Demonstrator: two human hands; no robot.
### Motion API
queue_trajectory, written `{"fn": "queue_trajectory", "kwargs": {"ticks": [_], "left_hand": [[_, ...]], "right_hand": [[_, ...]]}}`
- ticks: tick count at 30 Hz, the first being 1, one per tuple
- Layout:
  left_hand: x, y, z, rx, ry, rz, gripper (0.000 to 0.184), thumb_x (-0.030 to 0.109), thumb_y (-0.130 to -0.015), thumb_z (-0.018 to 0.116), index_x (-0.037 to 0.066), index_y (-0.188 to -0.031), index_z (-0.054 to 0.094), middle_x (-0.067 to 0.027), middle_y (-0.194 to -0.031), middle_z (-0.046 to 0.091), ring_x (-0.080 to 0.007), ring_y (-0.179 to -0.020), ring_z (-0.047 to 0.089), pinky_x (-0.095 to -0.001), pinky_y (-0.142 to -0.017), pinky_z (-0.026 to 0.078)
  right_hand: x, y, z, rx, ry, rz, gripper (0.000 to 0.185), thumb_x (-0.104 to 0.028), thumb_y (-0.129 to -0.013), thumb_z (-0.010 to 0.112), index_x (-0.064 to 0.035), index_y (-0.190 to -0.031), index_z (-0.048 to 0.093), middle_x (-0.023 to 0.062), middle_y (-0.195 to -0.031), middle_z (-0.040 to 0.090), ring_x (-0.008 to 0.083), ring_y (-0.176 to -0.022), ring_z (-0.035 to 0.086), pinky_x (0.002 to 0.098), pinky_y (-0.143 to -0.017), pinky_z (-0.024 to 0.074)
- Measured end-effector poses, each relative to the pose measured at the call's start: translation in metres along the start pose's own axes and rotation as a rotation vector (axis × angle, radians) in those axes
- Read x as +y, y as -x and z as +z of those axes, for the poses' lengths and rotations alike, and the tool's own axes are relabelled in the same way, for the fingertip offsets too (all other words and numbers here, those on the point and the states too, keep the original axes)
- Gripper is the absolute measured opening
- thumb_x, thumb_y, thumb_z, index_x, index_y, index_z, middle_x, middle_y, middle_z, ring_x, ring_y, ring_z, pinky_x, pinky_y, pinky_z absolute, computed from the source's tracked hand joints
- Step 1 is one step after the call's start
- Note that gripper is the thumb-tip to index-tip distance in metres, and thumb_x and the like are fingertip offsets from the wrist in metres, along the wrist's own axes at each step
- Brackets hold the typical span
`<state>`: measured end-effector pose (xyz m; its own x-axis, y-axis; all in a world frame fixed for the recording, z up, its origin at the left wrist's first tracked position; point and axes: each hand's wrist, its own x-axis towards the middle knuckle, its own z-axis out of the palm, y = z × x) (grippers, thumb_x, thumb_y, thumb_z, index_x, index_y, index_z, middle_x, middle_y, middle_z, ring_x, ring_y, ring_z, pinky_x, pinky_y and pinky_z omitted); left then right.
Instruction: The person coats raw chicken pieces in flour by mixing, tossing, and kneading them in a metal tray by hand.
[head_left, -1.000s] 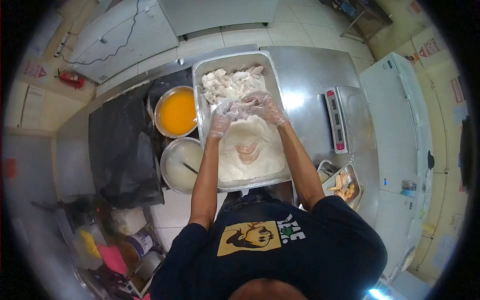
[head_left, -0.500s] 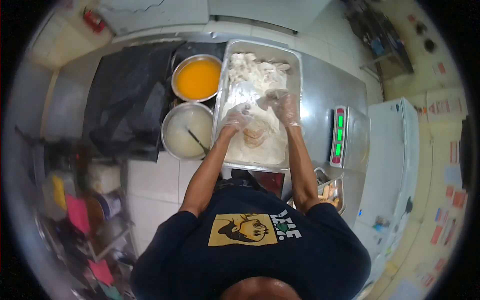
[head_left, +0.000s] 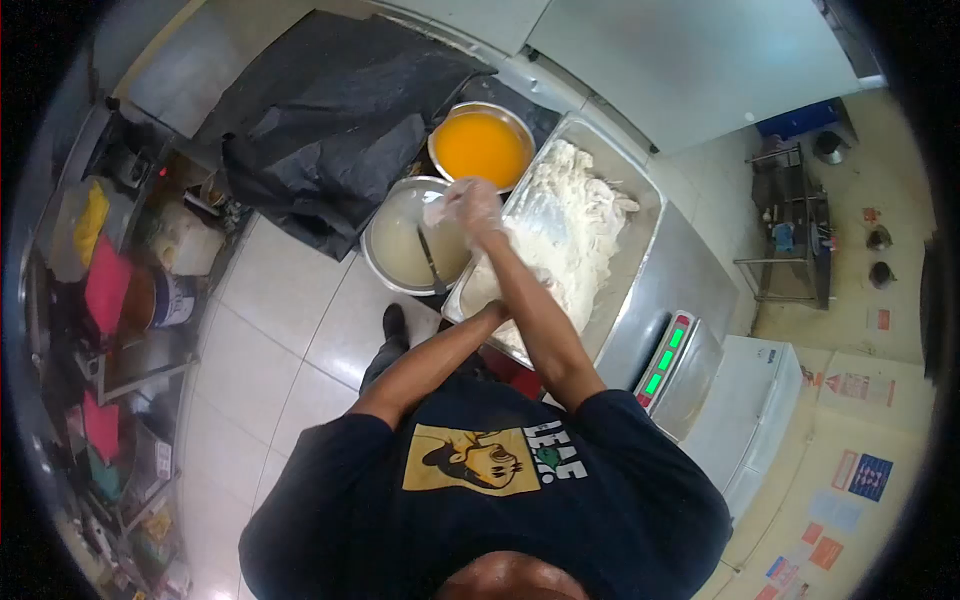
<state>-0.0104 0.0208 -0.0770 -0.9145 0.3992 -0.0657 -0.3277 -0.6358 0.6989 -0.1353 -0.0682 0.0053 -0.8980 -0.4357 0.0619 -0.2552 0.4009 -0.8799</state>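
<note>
At the milky bowl's (head_left: 374, 272) edge, right hand (head_left: 470, 205) looks curled, grip unclear. Under the right arm (head_left: 535, 315), left hand (head_left: 541, 276) is over the tray (head_left: 632, 258), mostly hidden: can't tell whether it's gripping.

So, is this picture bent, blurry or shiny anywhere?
Head view: edges bow strongly inside a dark rim, probably from a very wide lens; head view: the gloved right hand looks smeared, perhaps by motion; head view: soft shine whitens parts of the floor tiles, and the green display glows without readable digits.
</note>
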Motion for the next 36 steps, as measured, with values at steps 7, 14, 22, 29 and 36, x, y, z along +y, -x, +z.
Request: {"fn": "queue_trajectory", "kwargs": {"ticks": [7, 14, 22, 29, 36], "left_hand": [[-0.001, -0.01, -0.002, -0.001, 0.312, 0.072, 0.047, 0.032, -0.098, 0.037, 0.002, -0.135, 0.034, -0.0119, -0.124, 0.048, -0.02, -0.11, 0.048, -0.0338, -0.096, 0.039], [-0.001, -0.008, -0.007, -0.015, 0.265, 0.107, 0.044, 0.031, -0.097, 0.04, 0.003, -0.131, 0.039, -0.0093, -0.116, 0.05, -0.0176, -0.103, 0.049, -0.0329, -0.091, 0.041], [-0.019, -0.02, -0.02, -0.032, 0.12, 0.15, 0.041, 0.031, -0.096, 0.044, 0.004, -0.126, 0.043, -0.0062, -0.107, 0.053, -0.0149, -0.094, 0.051, -0.0318, -0.084, 0.043], [-0.051, -0.03, -0.041, 0.0, 0.388, 0.151, 0.045, 0.032, -0.096, 0.043, 0.005, -0.132, 0.038, -0.0117, -0.128, 0.046, -0.0196, -0.116, 0.044, -0.0354, -0.098, 0.037], [0.117, 0.024, 0.062, 0.19, -1.297, -0.028, 0.035, 0.035, -0.084, 0.052, 0.001, -0.083, 0.061, -0.0179, -0.073, 0.061, -0.0312, -0.068, 0.059, -0.0437, -0.072, 0.045]], "right_hand": [[0.011, -0.006, 0.035, -0.091, 0.783, -0.062, 0.024, -0.025, -0.077, 0.062, -0.0006, -0.075, 0.063, 0.0217, -0.079, 0.062, 0.0327, -0.076, 0.063, 0.0376, -0.07, 0.0505], [0.023, -0.006, 0.053, -0.15, 0.913, -0.177, 0.031, -0.03, -0.079, 0.061, 0.0004, -0.079, 0.063, 0.0208, -0.083, 0.063, 0.0325, -0.08, 0.063, 0.0388, -0.072, 0.0505], [-0.019, 0.003, 0.026, -0.044, 0.637, -0.076, 0.014, -0.015, -0.069, 0.065, -0.0013, -0.067, 0.065, 0.0196, -0.07, 0.063, 0.0298, -0.072, 0.065, 0.0374, -0.066, 0.0508], [-0.054, -0.007, -0.023, -0.141, 0.368, -0.041, 0.003, -0.008, -0.064, 0.068, -0.0062, -0.066, 0.067, 0.0084, -0.069, 0.066, 0.021, -0.066, 0.064, 0.0302, -0.064, 0.0499], [-0.105, 0.049, -0.155, 0.016, -0.356, 0.053, 0.008, 0.001, -0.064, 0.066, 0.0016, -0.073, 0.066, 0.0099, -0.071, 0.065, 0.0155, -0.066, 0.062, 0.0268, -0.062, 0.0499]]}}
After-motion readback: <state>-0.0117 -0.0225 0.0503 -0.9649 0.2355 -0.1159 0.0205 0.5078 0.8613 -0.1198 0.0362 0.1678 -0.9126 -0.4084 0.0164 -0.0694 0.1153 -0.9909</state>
